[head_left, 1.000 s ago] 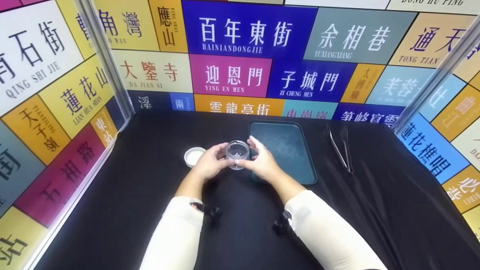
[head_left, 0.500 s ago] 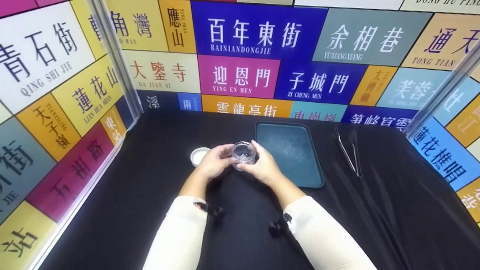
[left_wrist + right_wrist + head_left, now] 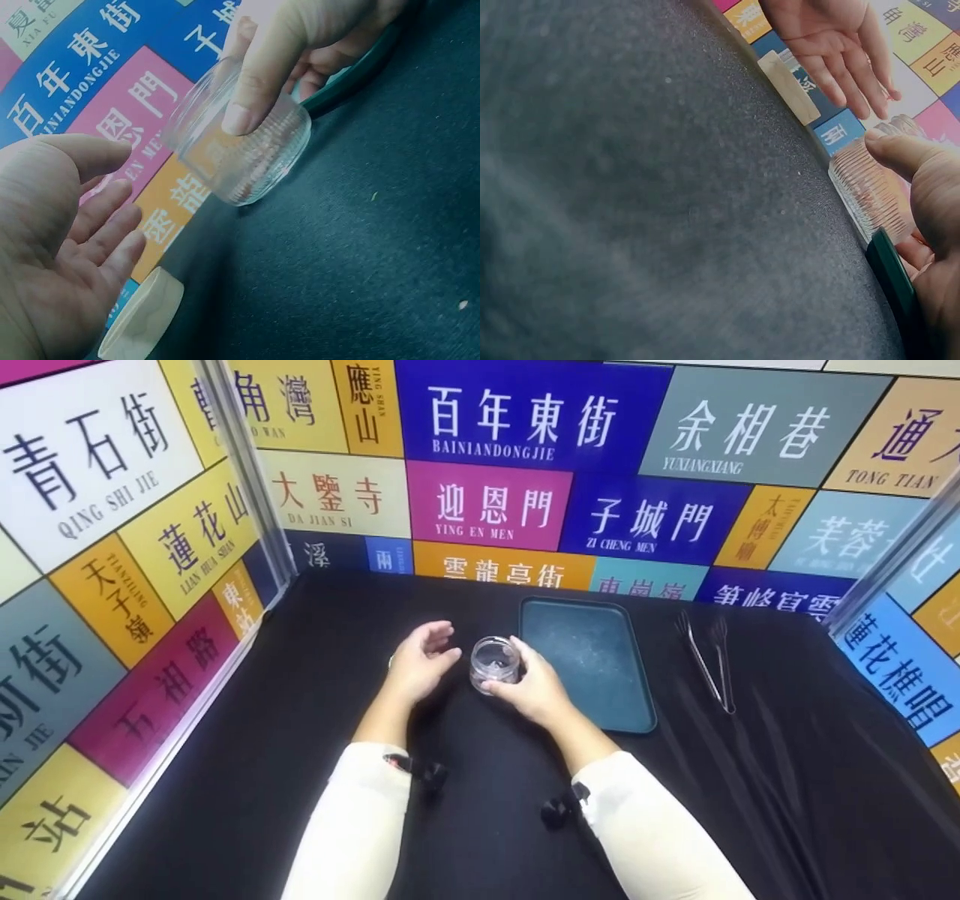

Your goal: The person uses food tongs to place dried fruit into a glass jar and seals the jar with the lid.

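A clear, ribbed jar without a lid stands on the black cloth, its mouth up. My right hand grips it from the right, with the thumb on the near side and the fingers behind. Just left of the jar, my left hand is apart from it, with relaxed fingers and nothing held. A pale round lid lies beyond that hand; in the head view the hand hides nearly all of it. The right wrist view shows the lid below the left palm.
Right of the jar lies a dark teal tray, its left edge close to my right hand. Metal tongs rest farther right on the cloth. Panels with street names stand behind and at both sides.
My left hand has let go of the jar and moved left, covering the lid in the head view. The right hand keeps holding the jar. The head view has turned slightly left.
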